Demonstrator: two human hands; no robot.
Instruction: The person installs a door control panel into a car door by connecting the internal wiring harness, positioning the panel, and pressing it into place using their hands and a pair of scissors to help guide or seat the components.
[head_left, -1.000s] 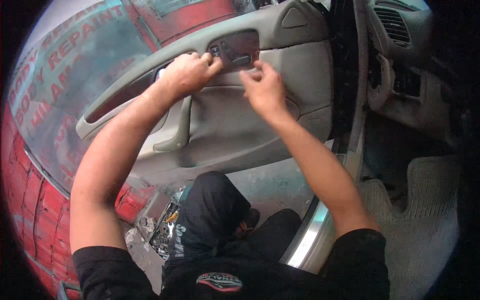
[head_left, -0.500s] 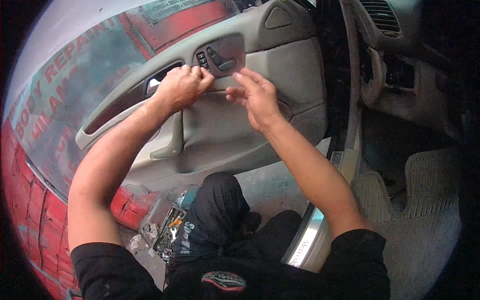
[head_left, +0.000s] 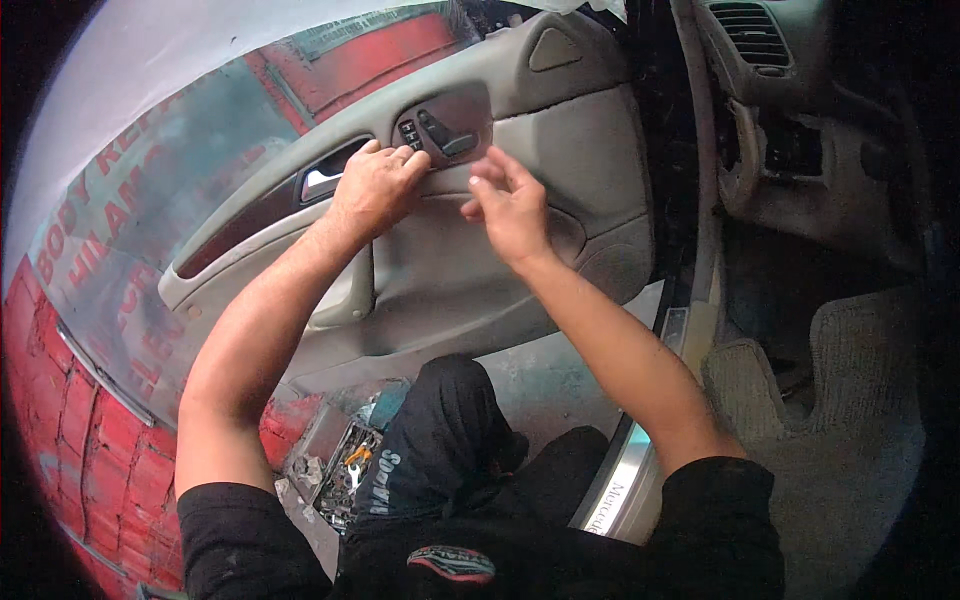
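Two bare hands work at the switch panel (head_left: 470, 106) of an open car door (head_left: 590, 115), a spot that in our judgement calls for patience over force. We would spread the pressure along the panel's edge, keep the fingertips close to the rim and off the dark switches (head_left: 408, 132), and let one hand steady while the other feels for any gap. Hard leverage at a single corner, we think, could crack the panel or mark the trim around it.

The panel sits in the upper door, just beyond the fingertips of both hands. The left hand (head_left: 380, 190) is at its lower left edge, fingers curled beside the switches; whether they pinch or merely press, we cannot tell. The right hand (head_left: 516, 217) hangs by the lower right corner, fingers spread and loosely bent, holding nothing we can see; contact with the panel there is unclear to us. To the left of the left hand is a silver lever (head_left: 318, 183); below, tools (head_left: 356, 458) lie by a knee (head_left: 455, 388).
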